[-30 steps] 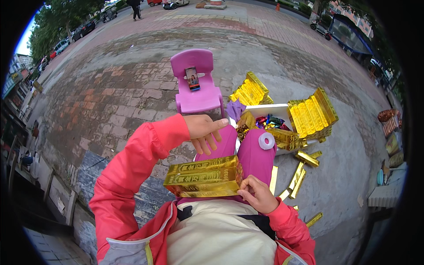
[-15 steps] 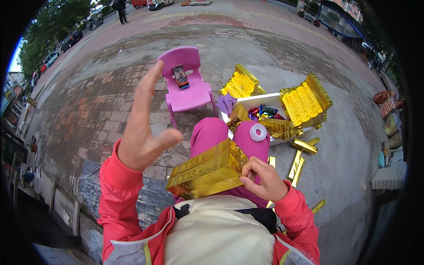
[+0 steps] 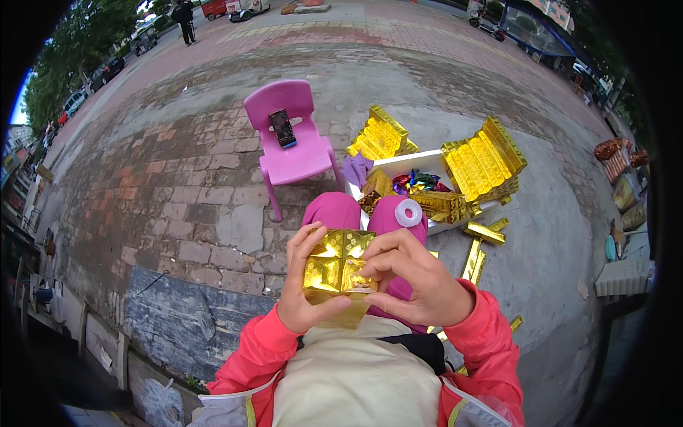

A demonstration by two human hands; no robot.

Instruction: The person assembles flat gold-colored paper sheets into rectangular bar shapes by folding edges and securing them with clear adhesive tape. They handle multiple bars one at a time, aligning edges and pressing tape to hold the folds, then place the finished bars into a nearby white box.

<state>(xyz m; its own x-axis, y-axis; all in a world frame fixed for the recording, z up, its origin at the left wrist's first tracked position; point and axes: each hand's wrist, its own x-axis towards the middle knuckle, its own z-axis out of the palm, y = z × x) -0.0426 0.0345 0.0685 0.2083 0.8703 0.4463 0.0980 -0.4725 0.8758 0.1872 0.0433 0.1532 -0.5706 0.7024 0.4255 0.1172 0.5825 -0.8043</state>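
On my lap stands a bundle of gold foil bars [image 3: 324, 274], its end facing up and showing four-square foil tops. My left hand [image 3: 297, 285] is wrapped round its left side, with the thumb across the near face. My right hand [image 3: 420, 281] closes on the right side of that end, fingertips bent onto the foil and thumb below. A small pale piece lies under those fingertips; I cannot make out what it is. A white ring-shaped roll [image 3: 408, 213] rests on my right knee.
A pink plastic chair [image 3: 292, 160] holding a phone [image 3: 282, 128] stands ahead. Right of it, a white box [image 3: 409, 162] contains shiny coloured foil and gold bars. Stacked gold bars [image 3: 480, 167] lean beside it, and loose gold bars [image 3: 474, 260] lie on the paving.
My left hand has come down from the air on the left and now grips the bundle. The bundle has turned from lying sideways to end-up. The phone screen has gone dark.
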